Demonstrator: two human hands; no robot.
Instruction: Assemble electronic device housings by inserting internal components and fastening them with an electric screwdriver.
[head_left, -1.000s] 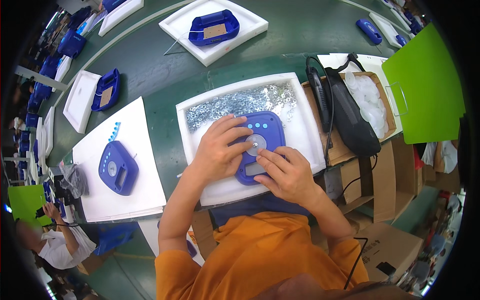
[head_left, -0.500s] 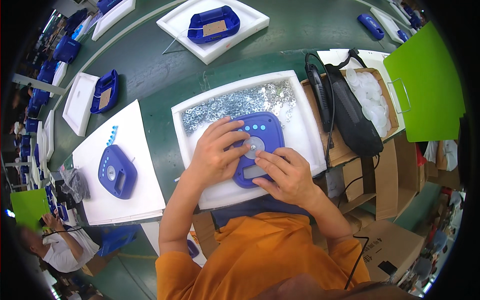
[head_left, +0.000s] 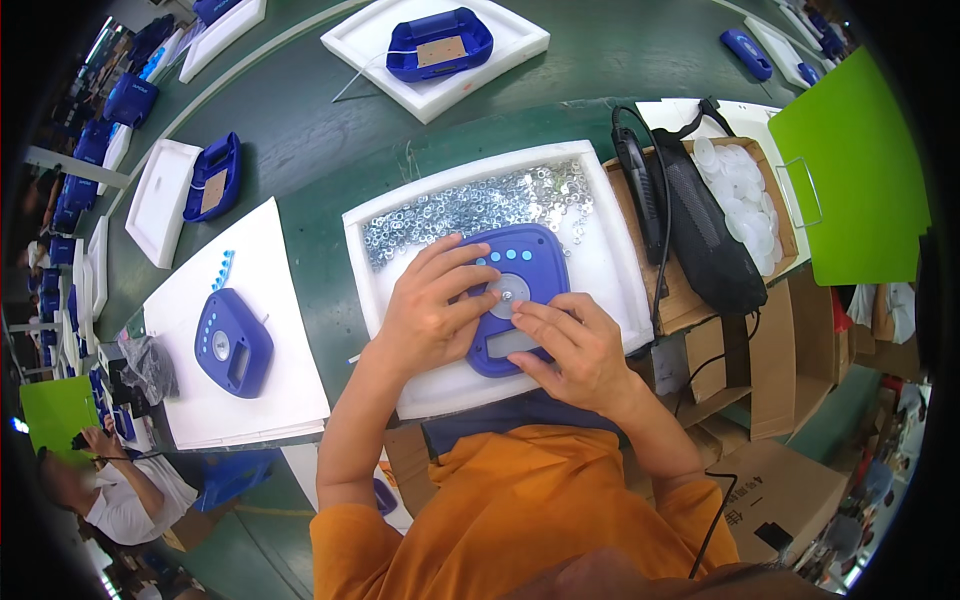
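Note:
A blue plastic housing [head_left: 546,262] with light-blue round buttons lies face up on a white foam tray [head_left: 625,290]. At its middle sits a clear round disc [head_left: 509,283] with a small metal piece at the centre. My left hand [head_left: 428,308] reaches over the housing's left side, thumb and fingers bent onto the disc's left rim. From the other side, my right hand [head_left: 580,352] presses its bent fingertips on the disc's right edge. Its thumb rests lower, by the housing's rectangular window. Loose metal washers [head_left: 470,208] fill the tray's far end.
Another blue housing [head_left: 236,345] lies on a white sheet [head_left: 290,380] at left. Right of the tray stand a box of clear discs [head_left: 745,195] and a black pouch [head_left: 705,235]. Beyond, blue shells [head_left: 440,45] lie with foam trays. A co-worker [head_left: 130,490] sits at lower left.
My right thumb has shifted slightly along the housing; both hands otherwise stay at the disc. The far foam tray and its blue shell have moved a little to the right.

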